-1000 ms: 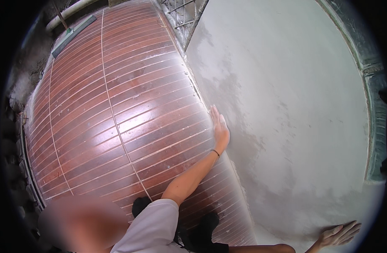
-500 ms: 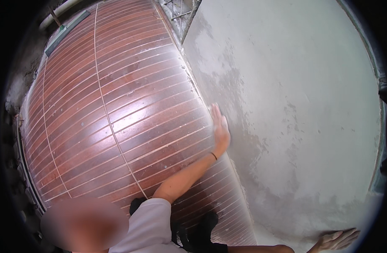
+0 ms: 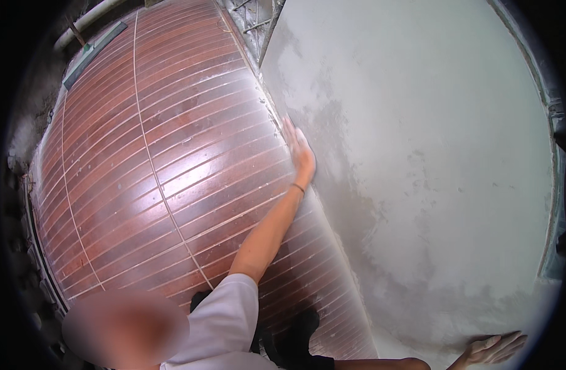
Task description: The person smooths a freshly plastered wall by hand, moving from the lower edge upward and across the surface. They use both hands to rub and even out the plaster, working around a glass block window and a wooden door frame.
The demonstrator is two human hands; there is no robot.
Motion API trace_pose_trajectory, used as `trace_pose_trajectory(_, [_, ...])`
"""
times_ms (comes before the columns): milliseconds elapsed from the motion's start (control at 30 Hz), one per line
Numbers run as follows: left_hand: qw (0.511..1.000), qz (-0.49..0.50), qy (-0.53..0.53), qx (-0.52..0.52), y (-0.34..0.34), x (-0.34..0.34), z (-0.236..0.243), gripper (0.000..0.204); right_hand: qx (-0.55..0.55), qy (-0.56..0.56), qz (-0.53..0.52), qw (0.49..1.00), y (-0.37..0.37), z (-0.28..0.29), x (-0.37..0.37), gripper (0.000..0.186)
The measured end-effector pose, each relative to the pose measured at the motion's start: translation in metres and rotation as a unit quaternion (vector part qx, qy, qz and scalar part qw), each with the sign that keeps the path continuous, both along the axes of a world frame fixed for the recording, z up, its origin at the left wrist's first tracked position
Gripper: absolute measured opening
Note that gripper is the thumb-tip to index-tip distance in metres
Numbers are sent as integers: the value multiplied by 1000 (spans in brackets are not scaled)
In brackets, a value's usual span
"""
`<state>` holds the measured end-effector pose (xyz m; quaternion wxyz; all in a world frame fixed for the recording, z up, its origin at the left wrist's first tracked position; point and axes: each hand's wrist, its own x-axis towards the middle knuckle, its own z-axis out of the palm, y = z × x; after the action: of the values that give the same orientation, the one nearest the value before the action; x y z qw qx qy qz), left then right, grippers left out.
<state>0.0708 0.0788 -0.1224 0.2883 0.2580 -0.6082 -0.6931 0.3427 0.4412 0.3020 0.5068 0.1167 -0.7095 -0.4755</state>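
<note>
My left hand (image 3: 298,148), dusted with pale powder, lies with fingers outstretched along the seam between red-brown ribbed tiling (image 3: 104,160) and a smooth, patchy grey plastered surface (image 3: 437,142). A thin band circles its wrist, and its forearm reaches up from a white sleeve (image 3: 224,317). At the lower right, my right hand (image 3: 492,346) rests open against the grey surface, fingers pointing right. I see nothing held in either hand. Dark clothing (image 3: 301,330) shows below the left forearm, and a blurred patch covers part of the lower left.
A long-headed squeegee or broom (image 3: 95,55) lies at the tiles' upper left, near a pale pipe (image 3: 89,21). Metal lattice bars (image 3: 261,24) stand at the top centre. A recessed greenish border (image 3: 545,92) runs down the far right, and rough dark ground lines the left edge.
My left hand has slid up and a little left along the seam over the last half second. My right hand stays in about the same place. The view has shifted slightly.
</note>
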Motion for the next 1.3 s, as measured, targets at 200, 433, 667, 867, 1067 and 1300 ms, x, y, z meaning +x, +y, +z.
trace_pose_trajectory(200, [997,-42,-54,40,61,57,6,58,-12,-14,-3,1000,5,0,4,51])
trace_pose_trajectory(433, [999,37,5,31,-45,-49,-8,56,13,-5,0,1000,4,3,0,53])
trace_pose_trajectory(667, [997,-66,9,-45,74,64,20,56,-81,-26,51,995,-22,-10,-7,60])
trace_pose_trajectory(867, [999,5,37,-26,18,6,19,57,-62,-25,53,996,-31,-9,-10,57])
trace_pose_trajectory(1067, [997,-11,-18,72,-94,-80,-10,60,-58,-16,39,997,-33,-10,-11,59])
trace_pose_trajectory(1300, [997,-29,9,-73,26,24,10,57,-42,-7,49,998,-33,-12,-14,60])
